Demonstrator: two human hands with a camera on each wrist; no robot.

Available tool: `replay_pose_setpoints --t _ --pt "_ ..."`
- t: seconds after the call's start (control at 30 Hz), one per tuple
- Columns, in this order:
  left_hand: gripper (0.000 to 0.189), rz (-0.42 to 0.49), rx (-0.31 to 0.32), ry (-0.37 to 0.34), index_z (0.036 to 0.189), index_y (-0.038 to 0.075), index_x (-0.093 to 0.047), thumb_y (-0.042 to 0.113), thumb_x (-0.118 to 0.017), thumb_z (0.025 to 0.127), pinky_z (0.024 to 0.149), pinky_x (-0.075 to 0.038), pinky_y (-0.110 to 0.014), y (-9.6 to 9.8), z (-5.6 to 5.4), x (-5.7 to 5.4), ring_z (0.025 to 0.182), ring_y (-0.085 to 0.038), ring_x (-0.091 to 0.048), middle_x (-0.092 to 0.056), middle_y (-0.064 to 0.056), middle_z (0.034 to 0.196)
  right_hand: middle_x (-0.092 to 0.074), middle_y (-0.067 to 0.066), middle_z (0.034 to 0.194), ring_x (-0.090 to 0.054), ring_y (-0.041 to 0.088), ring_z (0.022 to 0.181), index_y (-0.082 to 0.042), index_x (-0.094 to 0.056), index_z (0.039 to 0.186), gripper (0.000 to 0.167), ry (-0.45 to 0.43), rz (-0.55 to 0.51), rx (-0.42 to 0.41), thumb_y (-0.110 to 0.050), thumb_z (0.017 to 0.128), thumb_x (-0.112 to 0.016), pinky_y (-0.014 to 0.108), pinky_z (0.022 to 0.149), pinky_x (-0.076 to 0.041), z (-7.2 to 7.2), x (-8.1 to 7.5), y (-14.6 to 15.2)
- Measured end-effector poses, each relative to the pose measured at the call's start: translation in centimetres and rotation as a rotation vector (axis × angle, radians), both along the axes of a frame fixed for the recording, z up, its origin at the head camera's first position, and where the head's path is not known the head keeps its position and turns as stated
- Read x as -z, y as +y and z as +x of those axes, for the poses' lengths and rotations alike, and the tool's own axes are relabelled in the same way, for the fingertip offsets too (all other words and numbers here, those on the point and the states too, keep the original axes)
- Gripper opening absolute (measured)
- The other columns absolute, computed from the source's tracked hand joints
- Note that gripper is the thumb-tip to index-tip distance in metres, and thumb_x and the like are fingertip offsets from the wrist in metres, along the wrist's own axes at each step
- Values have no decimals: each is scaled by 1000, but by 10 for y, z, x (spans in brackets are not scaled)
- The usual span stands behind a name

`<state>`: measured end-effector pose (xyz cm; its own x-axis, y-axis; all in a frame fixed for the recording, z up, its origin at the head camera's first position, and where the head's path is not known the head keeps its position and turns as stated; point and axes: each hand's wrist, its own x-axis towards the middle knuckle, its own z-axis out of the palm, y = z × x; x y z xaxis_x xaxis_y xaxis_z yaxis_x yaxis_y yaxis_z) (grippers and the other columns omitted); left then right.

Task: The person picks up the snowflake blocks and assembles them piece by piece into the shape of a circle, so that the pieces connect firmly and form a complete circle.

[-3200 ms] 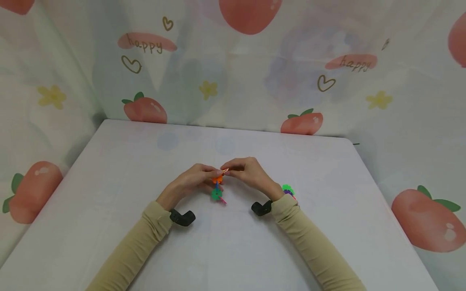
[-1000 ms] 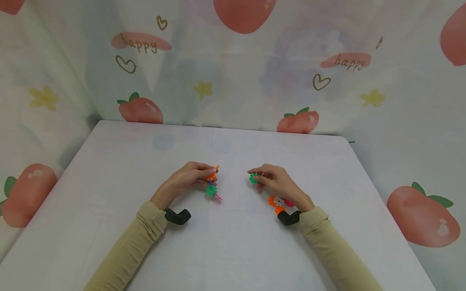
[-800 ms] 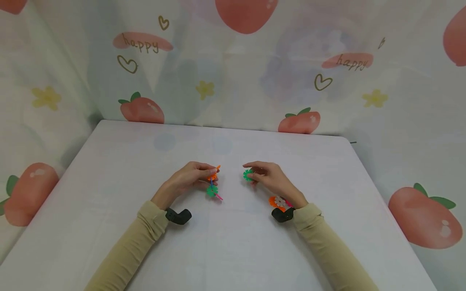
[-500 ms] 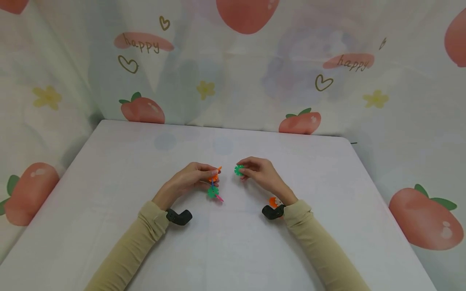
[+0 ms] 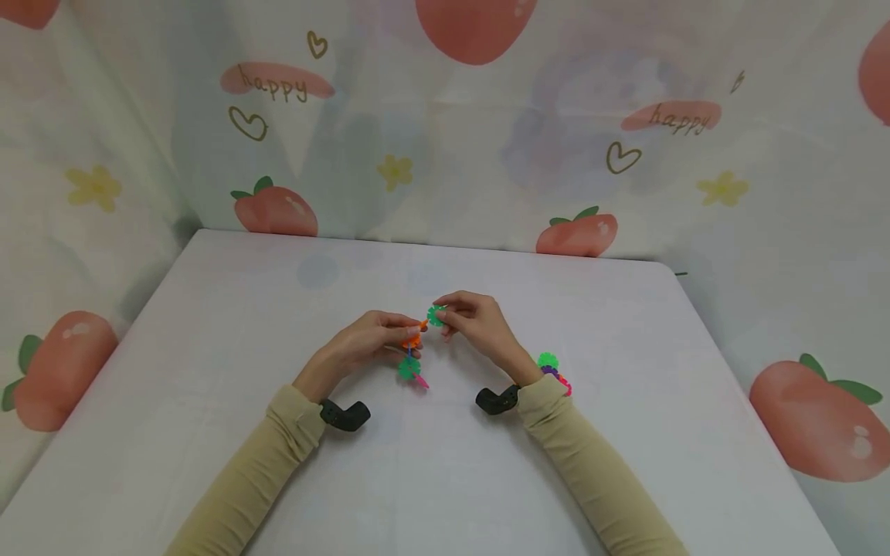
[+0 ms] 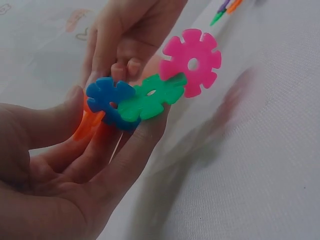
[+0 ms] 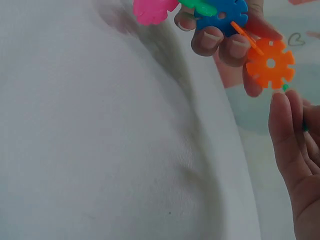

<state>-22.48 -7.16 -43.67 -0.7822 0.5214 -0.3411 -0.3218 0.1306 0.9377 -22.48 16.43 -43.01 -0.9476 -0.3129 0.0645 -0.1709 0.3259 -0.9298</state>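
My left hand pinches a chain of slotted plastic interlocking discs between thumb and fingers. In the left wrist view the chain runs from a pink disc through a green disc to a blue disc. Past the blue one, the right wrist view shows an edge-on orange disc joined to another orange disc at the chain's end. My right hand pinches a loose green disc by its edge, right at that end disc; its fingers hide most of it in the right wrist view.
More discs, with a bright green one and a purple one showing, lie on the white table beside the right wrist, partly hidden by it. A black wrist camera juts inward from the left wrist, another from the right.
Over the last second my right hand has carried the green disc leftward and up to the chain's orange end. My left hand has held the chain nearly still. The right wrist now covers different table discs.
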Motion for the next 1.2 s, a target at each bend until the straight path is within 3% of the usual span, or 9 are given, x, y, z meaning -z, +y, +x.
replay_pose_setpoints --t 0.2,0.4,0.63,0.93,1.2 --pt "41 -8 -18 13 139 -4 -59 18 -62 104 85 -60 -32 2 1 0 91 -18 -74 -74 -8 100 -75 18 95 -71 17 72 -1 -73 117 20 -56 -62 -23 -11 99 -69 43 77 -62 1 0 -4" --pt "39 -43 -45 61 136 -6 -60 15 -61 104 85 -61 -33 5 2 1 87 -17 -75 -76 -10 99 -75 20 94 -71 16 69 3 -73 116 20 -58 -92 -26 -5 98 -69 41 71 -63 0 1 -5" --pt "35 -76 -67 92 133 -7 -63 12 -61 104 82 -61 -31 10 5 4 83 -15 -74 -77 -11 95 -75 19 90 -70 16 66 3 -74 113 19 -73 -75 -8 -2 96 -70 42 69 -63 -1 3 -6" --pt "34 -125 -83 117 130 -8 -66 11 -63 103 69 -57 -24 11 3 7 78 -11 -68 -75 -8 92 -73 30 90 -70 16 60 6 -74 113 20 -88 -56 6 -2 95 -71 43 68 -63 -2 3 -11" --pt "33 -141 -91 129 130 -7 -67 12 -64 102 67 -55 -23 11 3 7 77 -9 -64 -75 -6 94 -75 22 88 -70 16 61 7 -74 111 18 -103 -130 40 -1 95 -72 41 66 -63 -2 10 -14"
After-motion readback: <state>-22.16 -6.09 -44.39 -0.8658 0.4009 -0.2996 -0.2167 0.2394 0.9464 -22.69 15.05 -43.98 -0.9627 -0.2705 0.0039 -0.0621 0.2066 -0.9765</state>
